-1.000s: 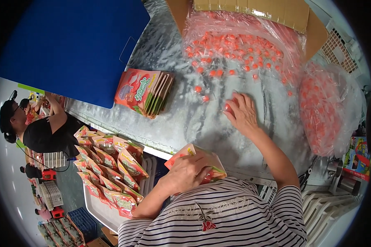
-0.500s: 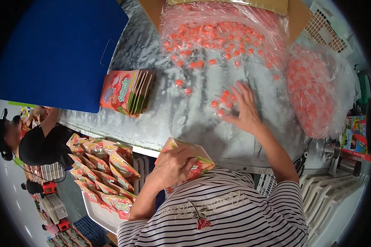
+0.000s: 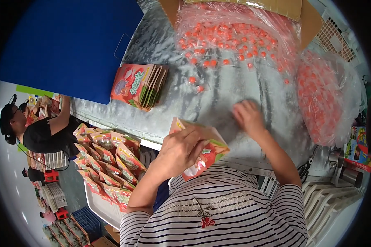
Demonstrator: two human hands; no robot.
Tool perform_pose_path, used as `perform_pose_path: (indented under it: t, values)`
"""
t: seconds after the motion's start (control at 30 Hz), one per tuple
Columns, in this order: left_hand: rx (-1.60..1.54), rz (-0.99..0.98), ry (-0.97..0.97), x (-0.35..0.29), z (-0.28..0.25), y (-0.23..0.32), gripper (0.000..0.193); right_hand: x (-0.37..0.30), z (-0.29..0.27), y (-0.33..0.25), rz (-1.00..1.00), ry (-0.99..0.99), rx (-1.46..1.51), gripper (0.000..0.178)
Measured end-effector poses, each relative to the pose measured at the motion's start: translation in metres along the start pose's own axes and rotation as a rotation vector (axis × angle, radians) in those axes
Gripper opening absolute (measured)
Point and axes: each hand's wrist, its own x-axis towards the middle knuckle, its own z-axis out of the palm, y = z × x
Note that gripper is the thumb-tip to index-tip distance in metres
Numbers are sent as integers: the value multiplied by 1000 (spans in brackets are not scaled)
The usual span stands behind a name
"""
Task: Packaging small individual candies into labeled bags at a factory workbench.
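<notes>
At the table (image 3: 218,101), left hand (image 3: 181,148) grips a candy pouch (image 3: 207,158); right hand (image 3: 249,117), can't tell. Fat pouches (image 3: 128,158) look done, flat pouches (image 3: 130,84) wait.

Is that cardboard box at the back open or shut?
Open: the cardboard box has its flaps spread apart, and wrapped red candies lie at its mouth on the table.

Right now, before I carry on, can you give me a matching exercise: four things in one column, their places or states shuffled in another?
1. left hand
2. right hand
3. pouch stack
4. clear candy bag

A. next to the blue panel
B. blurred, over the grey tabletop
C. to the right of both hands
D. gripping a red pouch

Pairs: 1-D, 2-B, 3-A, 4-C
</notes>
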Motion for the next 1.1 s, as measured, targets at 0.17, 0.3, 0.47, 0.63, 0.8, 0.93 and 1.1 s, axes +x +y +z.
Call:
perform_pose_path:
  t: [0.17,0.3,0.47,0.63,0.8,0.93,1.1]
  values:
    - [-2,60,-69,15,16,-6,10,38,-56,-64,779,77,1222,22]
    - [-45,51,-79,19,26,-3,10,49,-54,-110,468,-27,1108,23]
    - [-97,-19,-107,14,23,-5,11,45,-45,-103,151,-97,772,20]
    - [-177,7,-39,11,22,-5,13,36,-53,-100,22,-163,565,19]
    - [-102,17,-53,13,19,-11,12,35,-57,-97,-108,-73,335,18]
    - [-141,-75,148,2,-19,-8,15,31,-60,-76,240,-167,575,19]
    - [-5,-118,331,-1,-51,-7,6,-18,-21,-74,-2,-231,214,25]
